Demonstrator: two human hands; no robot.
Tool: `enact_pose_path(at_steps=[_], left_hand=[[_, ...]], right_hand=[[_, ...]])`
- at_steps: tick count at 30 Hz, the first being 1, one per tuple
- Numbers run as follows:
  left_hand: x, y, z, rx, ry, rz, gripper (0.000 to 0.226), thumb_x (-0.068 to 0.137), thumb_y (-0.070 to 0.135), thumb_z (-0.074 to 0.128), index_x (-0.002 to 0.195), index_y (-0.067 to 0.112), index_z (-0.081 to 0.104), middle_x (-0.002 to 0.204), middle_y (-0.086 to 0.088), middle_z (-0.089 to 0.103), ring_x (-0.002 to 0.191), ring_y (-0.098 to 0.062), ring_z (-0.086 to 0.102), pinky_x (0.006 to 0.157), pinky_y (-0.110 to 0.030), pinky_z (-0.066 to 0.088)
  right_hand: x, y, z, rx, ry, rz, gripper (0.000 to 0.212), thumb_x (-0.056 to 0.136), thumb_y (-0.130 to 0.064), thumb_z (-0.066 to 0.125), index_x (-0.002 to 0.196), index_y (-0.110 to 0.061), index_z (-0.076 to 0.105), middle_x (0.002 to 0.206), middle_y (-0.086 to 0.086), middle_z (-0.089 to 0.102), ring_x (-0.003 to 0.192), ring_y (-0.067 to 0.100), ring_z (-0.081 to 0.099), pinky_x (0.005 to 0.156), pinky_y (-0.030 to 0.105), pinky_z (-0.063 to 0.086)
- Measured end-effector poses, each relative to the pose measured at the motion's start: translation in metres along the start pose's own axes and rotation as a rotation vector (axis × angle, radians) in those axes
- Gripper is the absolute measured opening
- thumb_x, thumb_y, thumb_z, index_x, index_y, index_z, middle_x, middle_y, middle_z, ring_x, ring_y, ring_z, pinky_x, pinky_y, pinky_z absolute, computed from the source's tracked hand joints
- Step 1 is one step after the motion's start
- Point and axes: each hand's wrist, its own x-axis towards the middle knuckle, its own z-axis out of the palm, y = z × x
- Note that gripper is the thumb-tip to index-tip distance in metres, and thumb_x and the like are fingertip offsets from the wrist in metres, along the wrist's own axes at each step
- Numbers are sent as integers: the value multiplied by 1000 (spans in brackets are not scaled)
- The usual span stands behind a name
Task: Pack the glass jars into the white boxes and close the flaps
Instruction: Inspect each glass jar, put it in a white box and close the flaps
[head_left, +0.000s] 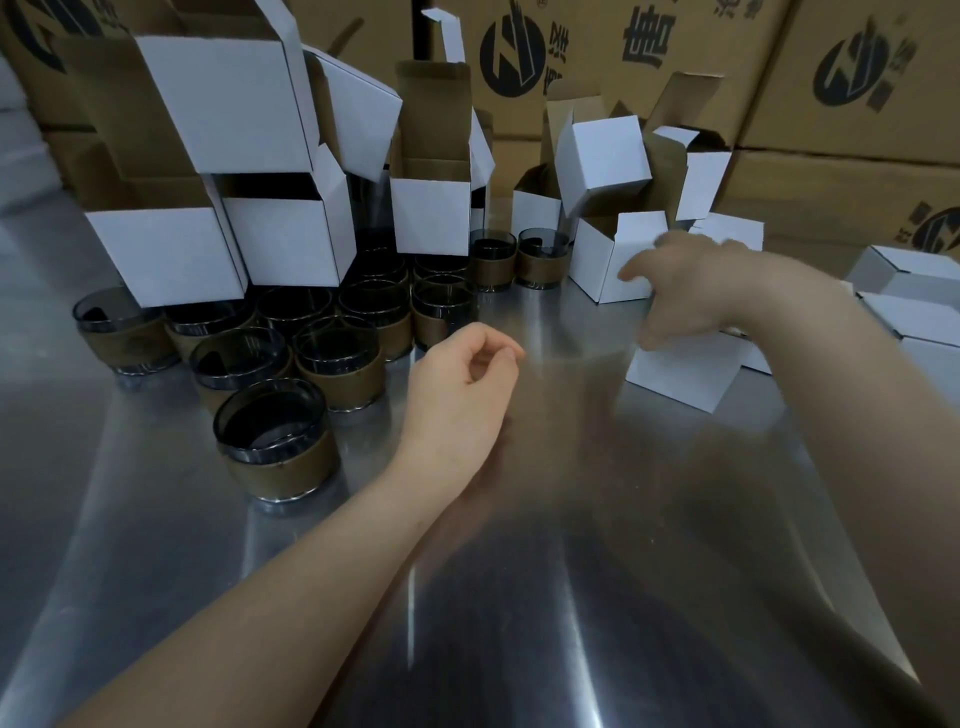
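Several dark glass jars with brown paper sleeves stand in a cluster on the left of the steel table (519, 571); the nearest jar (275, 441) is left of my left wrist. Open white boxes (291, 244) with raised flaps are piled over and behind the jars. My left hand (462, 379) hovers over the table with loosely curled fingers and holds nothing. My right hand (685, 280), blurred, reaches with spread fingers over an open white box (605, 260) at the middle right and touches its front. A closed white box (685, 371) lies just below that hand.
Closed white boxes (914, 296) are stacked at the right edge. Large brown printed cartons (857, 104) form a wall along the back. Two more sleeved jars (540, 257) stand between the box pile and the open box.
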Motion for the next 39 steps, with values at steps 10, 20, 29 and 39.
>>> enact_pose_path(at_steps=[10,20,29,39], left_hand=[[8,-4,-6,29,336,-38,18,87,5,53,88,20,61,80,8,62,77,-7,58,69,-19,45],[8,-6,-6,84,338,-69,21,86,0,50,92,20,53,103,-3,59,84,-8,54,74,-17,42],[8,-7,-6,127,246,-58,35,84,3,59,112,20,48,118,-1,50,90,-6,54,74,-11,43],[8,-7,-6,114,161,0,69,81,22,76,140,21,40,135,4,50,125,-9,46,106,-28,40]], right_hand=[[7,-90,53,962,305,-496,78,85,-23,71,150,-20,30,133,-13,48,117,0,37,93,13,30],[28,-120,70,1299,249,-262,88,79,-23,79,150,-15,28,140,7,49,130,18,46,101,26,38],[20,-102,79,1433,287,-227,51,70,-22,84,114,-21,59,120,3,59,108,13,59,96,32,51],[12,-91,86,1722,201,-394,53,72,-12,83,113,-20,50,109,-1,69,104,11,67,82,24,56]])
